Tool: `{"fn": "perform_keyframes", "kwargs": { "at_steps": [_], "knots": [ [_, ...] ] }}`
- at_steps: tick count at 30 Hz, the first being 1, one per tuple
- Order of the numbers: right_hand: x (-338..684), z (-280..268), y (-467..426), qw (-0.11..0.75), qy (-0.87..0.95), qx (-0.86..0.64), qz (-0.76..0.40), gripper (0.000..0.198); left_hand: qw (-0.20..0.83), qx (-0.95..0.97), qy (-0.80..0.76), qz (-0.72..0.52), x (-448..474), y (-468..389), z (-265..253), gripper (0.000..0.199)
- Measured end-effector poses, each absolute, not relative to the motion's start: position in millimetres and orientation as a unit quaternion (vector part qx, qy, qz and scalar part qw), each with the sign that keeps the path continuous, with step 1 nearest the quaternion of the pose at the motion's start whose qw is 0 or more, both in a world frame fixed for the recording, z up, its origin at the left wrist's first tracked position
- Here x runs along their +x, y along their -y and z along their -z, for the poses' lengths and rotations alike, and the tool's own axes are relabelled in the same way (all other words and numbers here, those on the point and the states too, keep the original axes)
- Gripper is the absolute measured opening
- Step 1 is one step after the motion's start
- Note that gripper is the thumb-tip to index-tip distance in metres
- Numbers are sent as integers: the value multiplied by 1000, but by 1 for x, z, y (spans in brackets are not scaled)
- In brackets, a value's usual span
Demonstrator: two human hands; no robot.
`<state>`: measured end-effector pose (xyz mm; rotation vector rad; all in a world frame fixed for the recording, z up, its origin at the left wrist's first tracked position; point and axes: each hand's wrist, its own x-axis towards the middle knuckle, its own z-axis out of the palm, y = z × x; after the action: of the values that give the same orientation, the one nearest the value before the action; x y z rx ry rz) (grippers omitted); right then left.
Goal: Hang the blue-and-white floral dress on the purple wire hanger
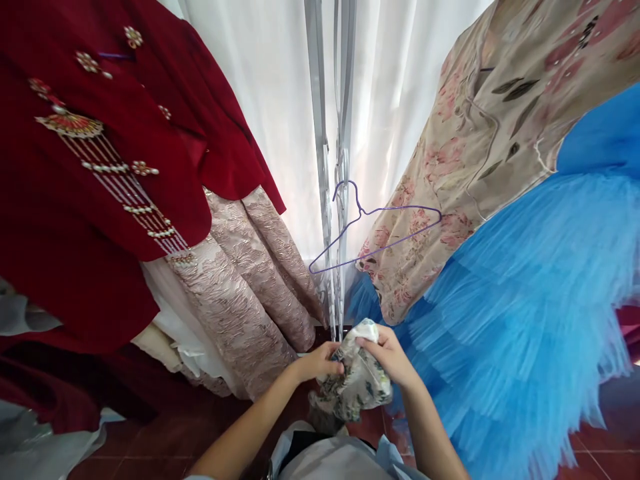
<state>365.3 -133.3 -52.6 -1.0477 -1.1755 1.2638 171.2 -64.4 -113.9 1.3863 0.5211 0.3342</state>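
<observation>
A white sheer curtain [270, 87] hangs as the backdrop, with a dark red tiled floor [165, 440] below and a silver metal rack post [323, 167] running down the middle of the view.

Low in the centre, both hands hold a small bunched piece of floral printed fabric, cream with green and grey leaves [357, 387]. It sits just in front of the foot of the post, above the floor. The left hand [320, 363] comes in from the lower left, forearm angled upward, fingers curled closed around the fabric's left edge. The right hand [390, 357] reaches in from the lower right, wrist bent, with thumb and fingertips pinched on the top fold of the cloth.

Just above the hands, a thin purple wire hanger [375, 230] hangs bare on the post. To the right, a beige floral garment with pink blossoms [480, 153] drapes over a bright blue pleated tulle skirt [525, 307]. To the left hang a deep red velvet jacket with pearl and bead trim [100, 173] and a pale pink brocade skirt [250, 293].
</observation>
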Motion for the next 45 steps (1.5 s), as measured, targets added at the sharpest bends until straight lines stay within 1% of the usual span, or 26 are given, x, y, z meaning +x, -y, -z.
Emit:
{"fn": "perform_keyframes", "kwargs": {
  "at_steps": [2,4,6,8,11,15,17,20,23,26,28,31,33,36,39,42,45],
  "knots": [
    [381,43,143,555,469,-461,-509,31,707,639,-273,-134,170,82,129,59],
    [396,41,154,569,455,-484,-484,33,660,678,-296,-135,168,89,135,40],
    [411,45,165,572,444,-511,-463,36,587,735,-311,-132,162,86,134,20],
    [423,52,175,569,429,-534,-455,38,506,793,-322,-110,155,77,133,8],
    [434,62,187,571,395,-552,-463,40,432,838,-323,-84,142,66,138,7],
    [439,69,193,599,357,-557,-451,40,416,838,-347,-64,124,59,146,8],
    [443,71,193,605,353,-560,-442,38,410,834,-359,-88,113,57,140,8],
    [452,74,195,608,343,-562,-443,36,374,832,-364,-186,96,52,112,14],
    [456,76,194,616,331,-563,-440,36,307,820,-370,-311,81,42,70,19],
    [450,72,191,611,355,-556,-438,35,220,790,-375,-432,71,25,31,17],
    [442,67,186,592,398,-548,-436,35,196,762,-377,-488,68,9,10,15],
    [429,61,179,579,440,-540,-423,35,234,732,-341,-542,72,-15,-16,19],
    [423,61,175,596,429,-538,-414,37,278,731,-303,-544,80,-30,-30,22],
    [418,67,172,639,377,-532,-409,39,354,745,-283,-489,96,-47,-46,24],
    [420,76,174,659,335,-531,-414,39,409,740,-299,-443,108,-59,-50,27],
    [432,87,177,653,331,-539,-418,39,466,716,-312,-415,110,-62,-48,28],
    [456,100,174,617,372,-550,-423,34,510,706,-313,-378,104,-55,-49,29]
  ]
}}
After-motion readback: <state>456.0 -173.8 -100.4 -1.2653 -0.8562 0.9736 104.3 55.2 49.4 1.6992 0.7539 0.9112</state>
